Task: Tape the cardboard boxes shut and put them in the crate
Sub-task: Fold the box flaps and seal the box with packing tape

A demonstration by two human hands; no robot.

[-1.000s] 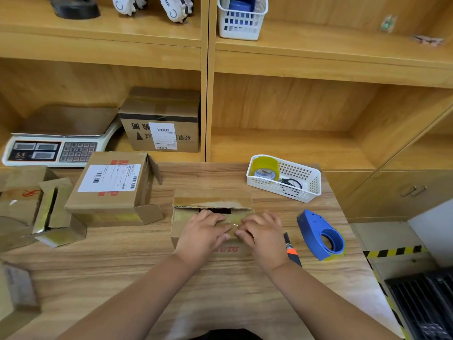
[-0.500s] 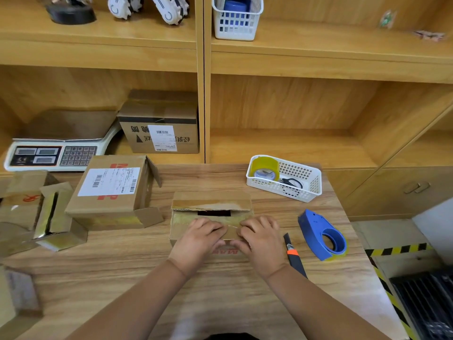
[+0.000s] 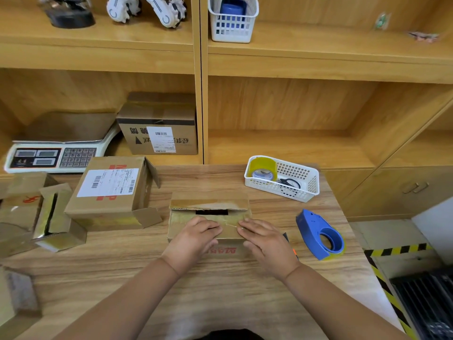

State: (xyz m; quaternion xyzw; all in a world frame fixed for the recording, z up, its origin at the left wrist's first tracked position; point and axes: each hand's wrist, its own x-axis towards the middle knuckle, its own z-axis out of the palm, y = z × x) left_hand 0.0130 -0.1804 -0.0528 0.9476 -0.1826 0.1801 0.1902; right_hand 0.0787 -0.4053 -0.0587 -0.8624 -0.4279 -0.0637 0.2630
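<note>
Pushing the box (image 3: 210, 203) shut
The left hand (image 3: 196, 238) and right hand (image 3: 266, 244) press flat on it, mid-frame (a gap shows). Next, I think: grab the tape tool (image 3: 318, 235), just right.

We look across a wood-grain tabletop (image 3: 98, 278) to a matching, evenly lit wooden shelving unit (image 3: 282, 106) split by an upright divider (image 3: 201, 94), with a low cabinet (image 3: 392, 192) at right above pale floor (image 3: 382, 231) crossed by yellow-and-black hazard tape (image 3: 397, 250).
</note>
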